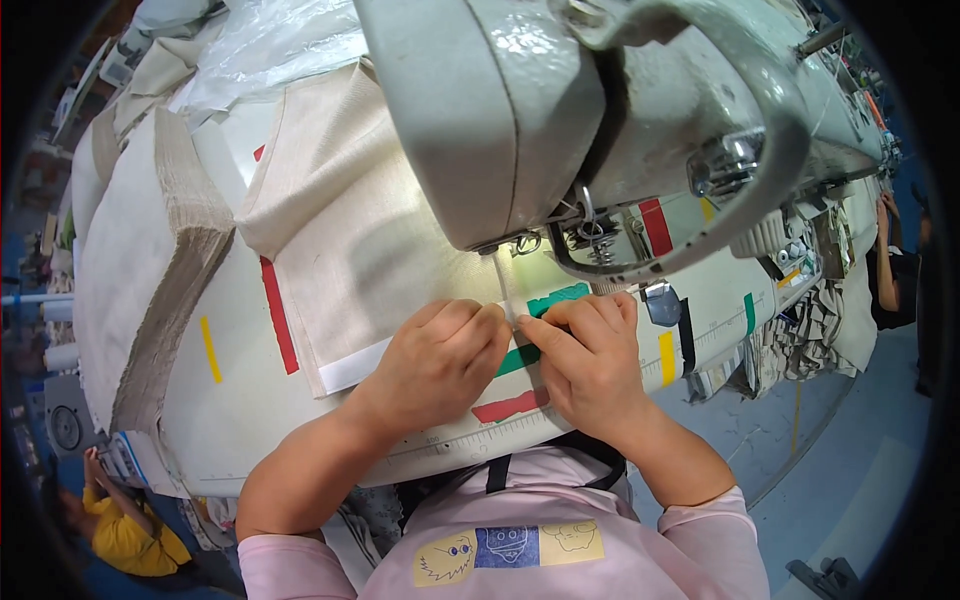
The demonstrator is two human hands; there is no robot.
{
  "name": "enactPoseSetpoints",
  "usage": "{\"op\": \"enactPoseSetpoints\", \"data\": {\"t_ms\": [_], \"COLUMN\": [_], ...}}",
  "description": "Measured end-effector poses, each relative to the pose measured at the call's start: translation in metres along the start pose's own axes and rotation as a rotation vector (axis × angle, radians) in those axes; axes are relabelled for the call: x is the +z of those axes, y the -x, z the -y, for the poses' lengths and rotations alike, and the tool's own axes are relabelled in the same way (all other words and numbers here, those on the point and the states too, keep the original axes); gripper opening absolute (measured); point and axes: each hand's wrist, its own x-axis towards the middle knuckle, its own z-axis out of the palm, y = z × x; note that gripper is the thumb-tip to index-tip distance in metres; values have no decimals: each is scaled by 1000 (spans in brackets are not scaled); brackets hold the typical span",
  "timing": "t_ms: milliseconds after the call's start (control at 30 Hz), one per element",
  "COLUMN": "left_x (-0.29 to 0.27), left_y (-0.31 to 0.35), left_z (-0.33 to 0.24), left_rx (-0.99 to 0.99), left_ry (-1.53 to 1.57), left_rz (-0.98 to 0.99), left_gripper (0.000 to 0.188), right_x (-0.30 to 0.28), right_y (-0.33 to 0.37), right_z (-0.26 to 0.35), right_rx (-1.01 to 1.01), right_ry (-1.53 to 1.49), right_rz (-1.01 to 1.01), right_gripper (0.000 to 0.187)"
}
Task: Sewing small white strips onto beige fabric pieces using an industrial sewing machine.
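A cream fabric panel [345,240] lies flat on the sewing machine table, its far left part folded over. A white strip [352,369] runs along its near edge. My left hand [440,355] is closed over that edge near the right corner, its fingers pinching the strip and fabric. My right hand [592,355] is closed at the same corner, thumb and forefinger pinched at the strip's end, close to the left fingertips. The fingers partly hide what is between them. Just beyond the hands stands the sewing machine head [470,120]; its needle area is partly hidden.
A thick stack of cream fabric [165,270] stands at the left. Clear plastic sheeting [280,50] lies at the back. Coloured tape marks, such as a red strip [278,315], and a ruler scale mark the table. Other people work at far left and right.
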Motion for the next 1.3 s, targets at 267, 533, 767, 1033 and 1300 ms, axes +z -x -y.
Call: {"op": "enactPoseSetpoints", "data": {"t_ms": [267, 533, 767, 1033, 1300], "left_x": [-1, -3, -6, -6, -8], "left_y": [3, 1, 0, 0, 0], "left_z": [3, 5, 2, 4, 1], "left_rx": [6, 24, -115, -155, -138], "left_ry": [71, 39, 141, 185, 146], "left_rz": [-21, 0, 78, 88, 113], "left_gripper": [24, 26, 42, 41, 42], "right_x": [1, 1, 2, 0, 3], "right_y": [2, 3, 5, 5, 6], "right_z": [3, 6, -2, -4, 0], "right_rx": [-89, -95, -88, -68, -104], "right_ry": [127, 188, 109, 62, 149], "right_rz": [34, 22, -30, -70, -24], "right_gripper": [30, 30, 27, 29, 29]}}
